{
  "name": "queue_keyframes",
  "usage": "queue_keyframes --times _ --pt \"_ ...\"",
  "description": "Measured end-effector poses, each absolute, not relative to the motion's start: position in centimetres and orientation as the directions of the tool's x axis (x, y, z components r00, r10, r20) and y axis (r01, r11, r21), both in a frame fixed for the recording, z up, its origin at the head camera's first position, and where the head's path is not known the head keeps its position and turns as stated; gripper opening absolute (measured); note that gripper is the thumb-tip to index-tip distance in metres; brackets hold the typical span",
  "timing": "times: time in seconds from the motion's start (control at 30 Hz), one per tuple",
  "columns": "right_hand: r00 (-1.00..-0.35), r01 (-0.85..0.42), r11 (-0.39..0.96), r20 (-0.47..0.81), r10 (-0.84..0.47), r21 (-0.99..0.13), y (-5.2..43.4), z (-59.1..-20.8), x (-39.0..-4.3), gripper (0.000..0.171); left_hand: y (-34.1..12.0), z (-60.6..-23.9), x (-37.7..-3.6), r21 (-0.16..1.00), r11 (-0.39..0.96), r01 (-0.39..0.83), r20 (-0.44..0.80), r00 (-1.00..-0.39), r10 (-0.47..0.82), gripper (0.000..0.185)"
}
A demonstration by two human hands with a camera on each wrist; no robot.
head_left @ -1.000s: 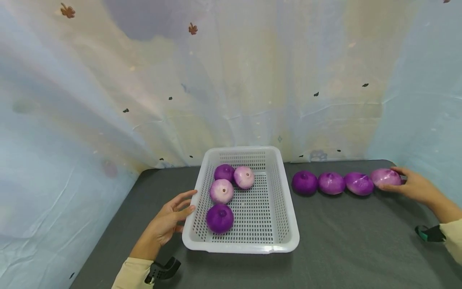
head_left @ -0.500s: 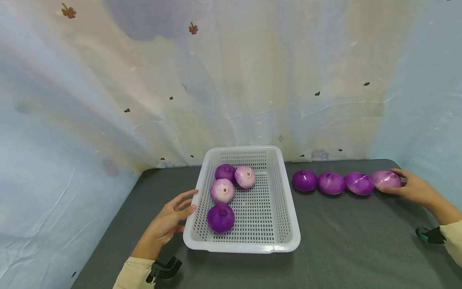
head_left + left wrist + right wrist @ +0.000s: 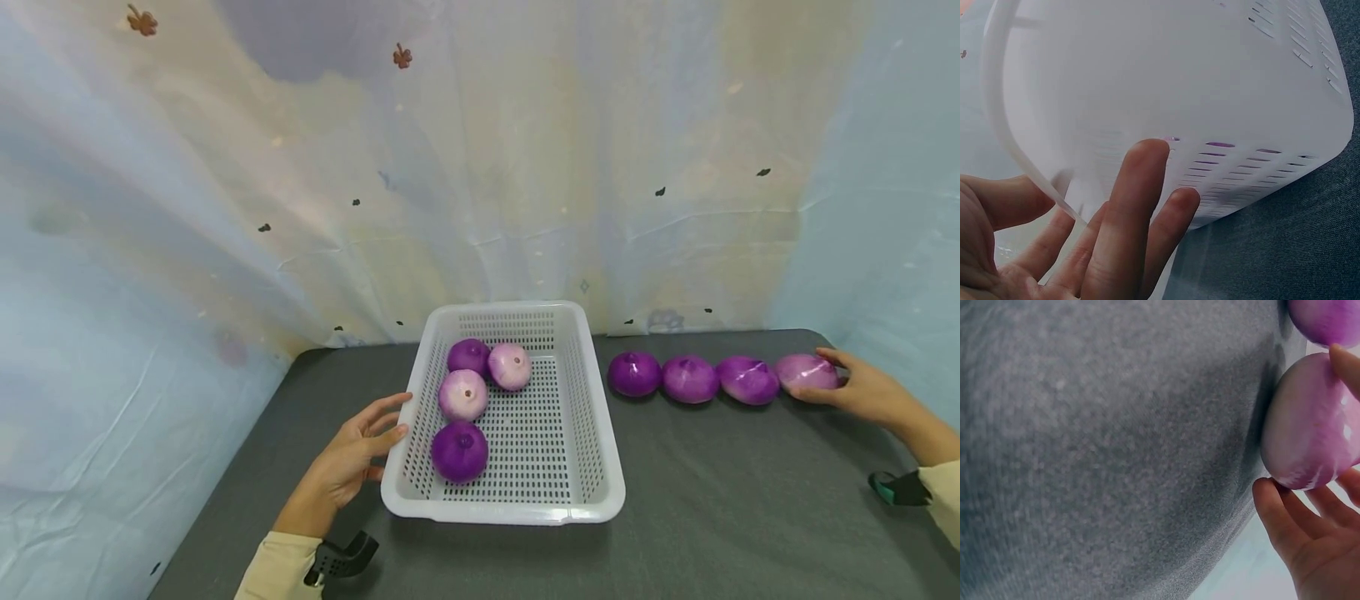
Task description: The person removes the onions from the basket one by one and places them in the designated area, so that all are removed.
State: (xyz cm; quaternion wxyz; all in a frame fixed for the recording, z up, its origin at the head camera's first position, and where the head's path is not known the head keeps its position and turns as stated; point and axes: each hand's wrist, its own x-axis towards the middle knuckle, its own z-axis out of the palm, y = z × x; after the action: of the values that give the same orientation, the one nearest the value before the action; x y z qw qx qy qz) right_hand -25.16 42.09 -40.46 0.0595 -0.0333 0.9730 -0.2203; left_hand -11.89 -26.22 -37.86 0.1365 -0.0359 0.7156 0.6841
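A white perforated basket (image 3: 502,512) stands mid-table with several purple and pale onions inside, the nearest one dark purple (image 3: 459,452). My left hand (image 3: 360,450) lies open beside it, fingertips (image 3: 1147,159) touching the basket's left wall (image 3: 1179,75). Right of the basket, several purple onions lie in a row on the grey table. My right hand (image 3: 855,387) cups the rightmost, paler onion (image 3: 806,372), which rests on the table. In the right wrist view, the thumb and a finger of that hand (image 3: 1310,556) curl round this onion (image 3: 1310,425).
The grey table (image 3: 720,500) ends at a pale draped cloth backdrop (image 3: 480,167) behind and on both sides. The row's other onions (image 3: 689,379) sit between the basket and my right hand. Bare table lies in front of the row.
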Motion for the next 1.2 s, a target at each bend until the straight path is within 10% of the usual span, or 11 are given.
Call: queue_keyframes --times 1.2 --pt "-0.994 -0.087 0.894 -0.023 -0.108 -0.439 41.2 -39.8 -24.8 0.103 -26.2 -38.0 -11.9 0.97 0.055 -0.238 -0.243 -0.96 0.141 0.063"
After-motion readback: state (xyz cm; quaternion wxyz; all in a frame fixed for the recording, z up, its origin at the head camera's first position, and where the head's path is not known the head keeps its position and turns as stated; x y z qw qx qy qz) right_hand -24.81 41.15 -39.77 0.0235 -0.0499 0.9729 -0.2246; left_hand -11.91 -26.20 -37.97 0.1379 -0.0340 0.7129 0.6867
